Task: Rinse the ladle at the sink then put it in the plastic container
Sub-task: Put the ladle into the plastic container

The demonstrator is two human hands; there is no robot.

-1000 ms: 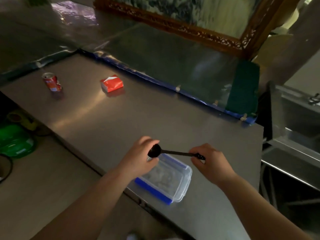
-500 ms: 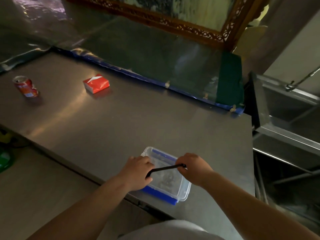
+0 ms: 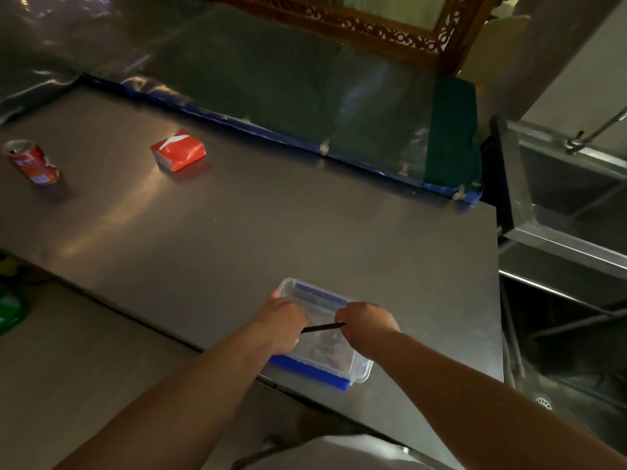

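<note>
Over the plastic container [image 3: 356,362], in the head view, I see both hands holding the ladle [image 3: 322,327]: the left hand [image 3: 280,325] has its fingers curled round the bowl end, which it hides, and the right hand [image 3: 368,322] pinches the handle's far end. The container sits at the near edge of the steel surface [image 3: 237,232]. Far left of it stand a red can [image 3: 32,162] and a red packet [image 3: 178,154]; the sink [image 3: 559,212] lies to its right.

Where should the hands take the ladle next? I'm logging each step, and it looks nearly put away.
Probably lower it and let go. Both hands, left and right, hold the ladle directly over the open plastic container, its bowl hidden behind the left hand, so only release seems left.
</note>
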